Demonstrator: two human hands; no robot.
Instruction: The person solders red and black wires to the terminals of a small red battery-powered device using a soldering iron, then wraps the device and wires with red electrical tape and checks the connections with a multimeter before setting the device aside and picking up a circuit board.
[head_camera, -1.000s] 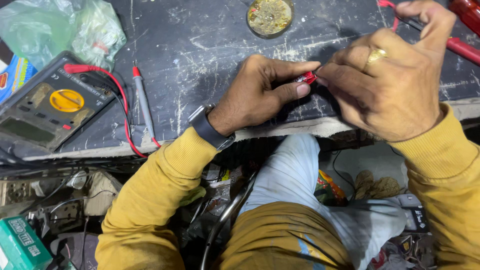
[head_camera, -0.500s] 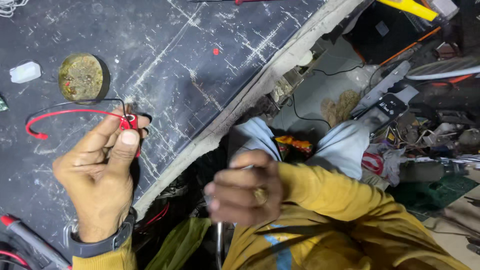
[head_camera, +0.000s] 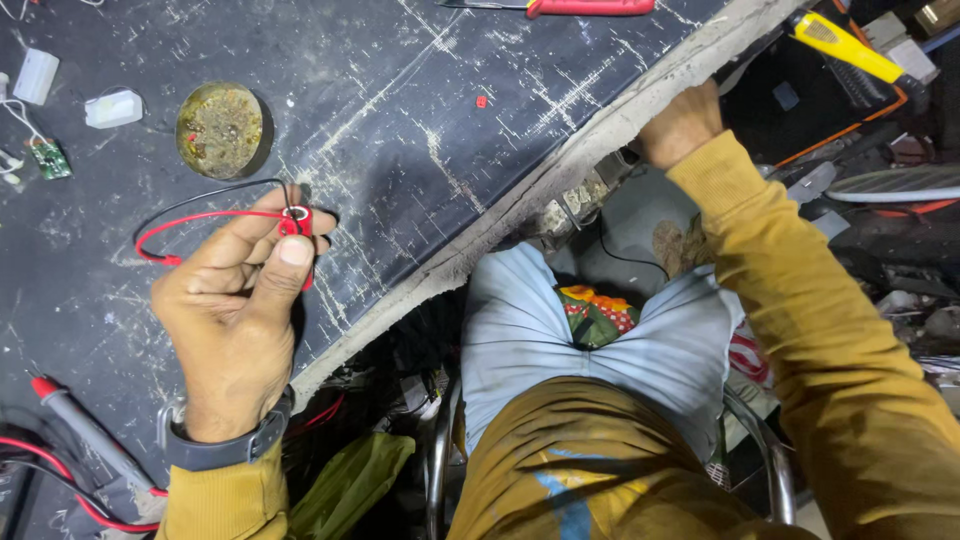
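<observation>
On the worktable, a round tin is sitting just behind the left hand, with a small circuit board lying further left. A probe is lying left of that wrist. The right hand is resting at the table's right edge, a screwdriver lying beyond it.

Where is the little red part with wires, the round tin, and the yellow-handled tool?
Small red part with red and black wires (head_camera: 296, 221), head view: on its red body, pinched by left hand (head_camera: 235, 310).
Round metal tin (head_camera: 221, 129), head view: its grimy middle.
Yellow-handled tool (head_camera: 838, 44), head view: mid-handle.
</observation>
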